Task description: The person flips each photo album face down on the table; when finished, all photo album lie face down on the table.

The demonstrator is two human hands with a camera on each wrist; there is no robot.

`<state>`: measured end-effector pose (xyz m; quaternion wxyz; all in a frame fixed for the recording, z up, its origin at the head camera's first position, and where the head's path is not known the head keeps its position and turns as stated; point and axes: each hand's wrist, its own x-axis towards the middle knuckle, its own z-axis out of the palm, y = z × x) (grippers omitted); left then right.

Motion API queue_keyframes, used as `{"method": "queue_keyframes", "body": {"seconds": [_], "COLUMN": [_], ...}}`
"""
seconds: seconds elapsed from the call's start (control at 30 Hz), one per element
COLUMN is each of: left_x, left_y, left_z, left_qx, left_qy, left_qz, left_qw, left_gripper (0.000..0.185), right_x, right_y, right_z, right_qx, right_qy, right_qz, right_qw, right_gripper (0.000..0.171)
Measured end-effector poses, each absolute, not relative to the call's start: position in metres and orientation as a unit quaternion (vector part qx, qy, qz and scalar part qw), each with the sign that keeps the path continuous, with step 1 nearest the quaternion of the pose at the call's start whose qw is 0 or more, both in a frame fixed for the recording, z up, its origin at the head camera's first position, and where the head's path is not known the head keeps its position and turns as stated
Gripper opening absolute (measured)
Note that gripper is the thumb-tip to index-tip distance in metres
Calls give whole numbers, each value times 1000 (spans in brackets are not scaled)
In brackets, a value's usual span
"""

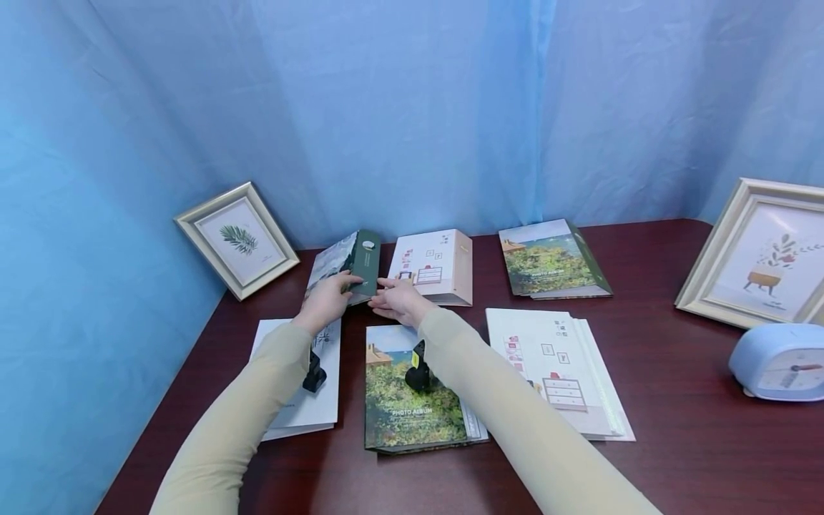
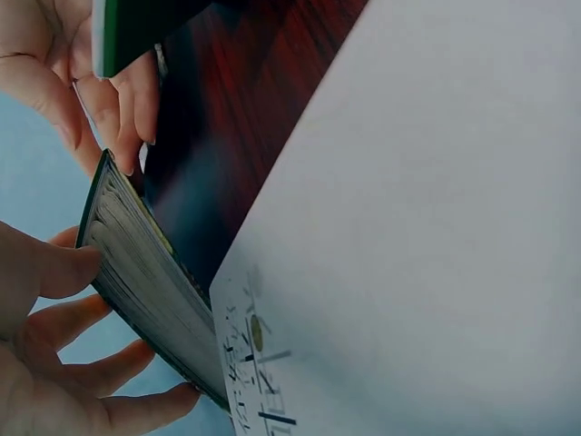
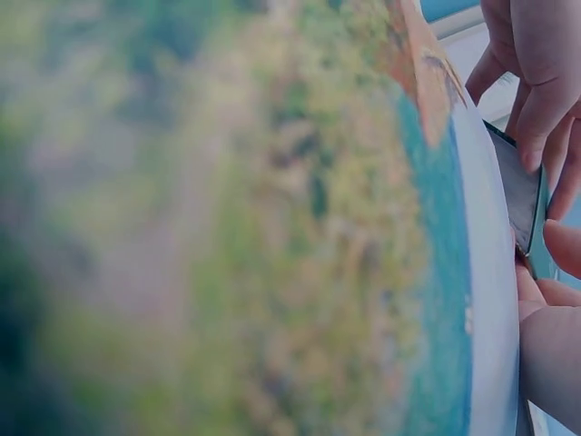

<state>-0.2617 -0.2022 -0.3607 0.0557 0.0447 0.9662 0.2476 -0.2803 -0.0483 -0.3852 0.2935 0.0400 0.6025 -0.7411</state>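
Note:
At the back left of the table lies a thick dark green photo album (image 1: 367, 265) with a mountain picture on its cover. My left hand (image 1: 326, 299) holds it from the near side, fingers spread over the cover. In the left wrist view, the left thumb (image 2: 68, 270) lies at the cover's edge, by the page block (image 2: 150, 272). At the near right corner, my right hand (image 1: 400, 300) grips the album. The right wrist view has the right thumb (image 3: 565, 247) over the green spine (image 3: 542, 238) and fingers (image 3: 531, 283) beneath.
A white album (image 1: 428, 265) stands right of the green one. Nearer lie a white album (image 1: 322, 400), a garden-picture album (image 1: 412, 422) and another white one (image 1: 566, 372). A second garden album (image 1: 547, 261), two picture frames (image 1: 270, 274) and a blue clock (image 1: 756, 357) surround them.

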Motion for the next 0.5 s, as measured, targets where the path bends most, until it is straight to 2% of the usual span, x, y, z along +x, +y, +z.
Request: {"method": "queue_keyframes", "body": {"seconds": [0.5], "left_x": [-272], "left_y": [-198], "left_z": [-365], "left_qx": [27], "left_qy": [982], "left_qz": [181], "left_qw": [49], "left_gripper": [38], "right_x": [-279], "right_y": [-46], "right_z": [-389], "right_qx": [40], "right_qy": [599], "right_qz": [-741], "right_qw": [299], "right_gripper": [56]}}
